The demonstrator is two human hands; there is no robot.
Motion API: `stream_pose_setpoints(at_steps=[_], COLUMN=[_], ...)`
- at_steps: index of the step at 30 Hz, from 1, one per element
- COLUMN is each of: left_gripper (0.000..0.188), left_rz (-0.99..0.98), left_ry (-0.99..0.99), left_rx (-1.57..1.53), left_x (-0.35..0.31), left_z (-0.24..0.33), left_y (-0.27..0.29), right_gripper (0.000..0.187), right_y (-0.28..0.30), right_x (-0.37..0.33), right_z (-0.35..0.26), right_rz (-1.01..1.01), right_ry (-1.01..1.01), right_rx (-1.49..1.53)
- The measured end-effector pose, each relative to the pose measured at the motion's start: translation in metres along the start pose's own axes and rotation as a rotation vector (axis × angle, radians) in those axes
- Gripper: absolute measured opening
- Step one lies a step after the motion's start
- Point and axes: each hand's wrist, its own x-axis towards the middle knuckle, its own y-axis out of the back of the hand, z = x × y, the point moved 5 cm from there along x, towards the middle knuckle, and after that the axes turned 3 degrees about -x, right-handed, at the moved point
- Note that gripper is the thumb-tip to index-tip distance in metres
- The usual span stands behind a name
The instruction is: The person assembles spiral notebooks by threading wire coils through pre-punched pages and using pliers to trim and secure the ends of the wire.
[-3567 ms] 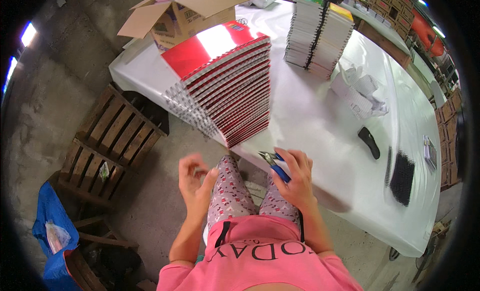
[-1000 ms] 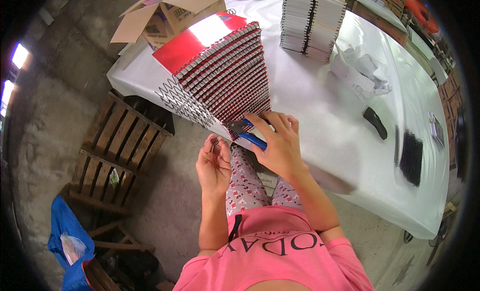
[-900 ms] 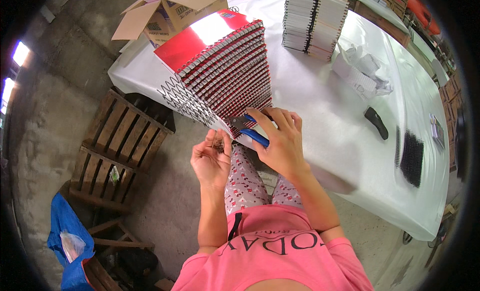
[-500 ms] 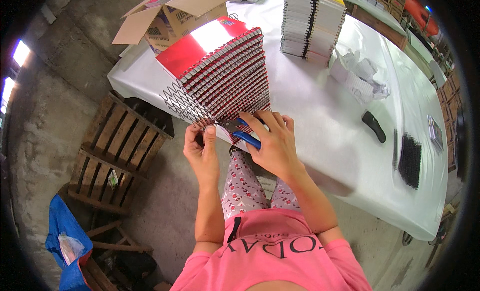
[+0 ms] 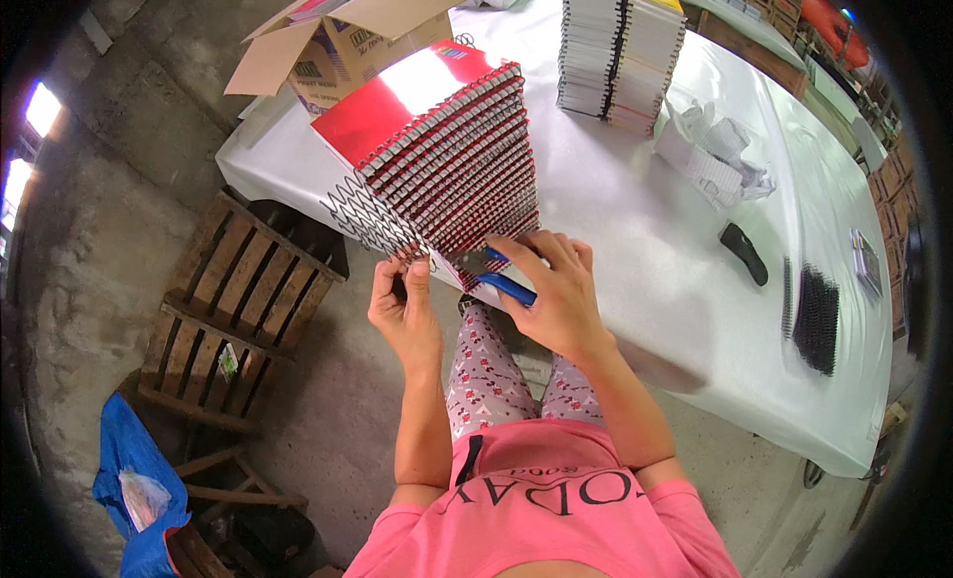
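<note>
The right hand (image 5: 556, 295) is clamped around the blue-handled cutters (image 5: 508, 288), their nose at the lower bindings of a tall stack of red spiral notebooks (image 5: 476, 161) on the near edge of the white-covered table (image 5: 615, 201). Just beside it, the left hand (image 5: 407, 305) curls up by the protruding wire ends (image 5: 372, 216); from here I can't tell whether its fingers pinch one.

Top (image 5: 556, 530): is showing pink, with large dark lettering (image 5: 556, 492) curving across the front
Sleeves (image 5: 687, 501): are ending short, in matching pink
Strip (image 5: 469, 461): is running narrow and black near the waist
Leggings (image 5: 488, 379): are carrying small red and dark figures on pale mauve-grey
</note>
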Motion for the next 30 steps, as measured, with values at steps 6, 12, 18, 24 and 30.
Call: stream_pose_setpoints(at_steps=[6, 12, 18, 24, 30], left_gripper=[0.018, 0.018, 0.016, 0.015, 0.020], left_rz=[-0.003, -0.033, -0.025, 0.049, 0.218], left_ry=[0.078, 0.063, 0.034, -0.020, 0.119], left_rx=[-0.138, -0.128, -0.121, 0.119, -0.212], left_x=[-0.006, -0.005, -0.005, -0.017, -0.013], left_z=[0.001, 0.002, 0.005, 0.012, 0.026], left_y=[-0.003, -0.004, -0.005, -0.008, 0.003], right_gripper=[0.058, 0.055, 0.048, 0.045, 0.049], right_y=[0.003, -0.001, -0.009, -0.007, -0.003], right_x=[0.007, 0.008, 0.008, 0.008, 0.008], right_z=[-0.010, -0.010, -0.006, -0.007, -0.006], right_rz=[0.005, -0.047, -0.029, -0.010, -0.031], right_ry=[0.033, -0.016, 0.021, 0.021, 0.020], right_rx=[-0.090, -0.038, -0.041, -0.017, -0.060])
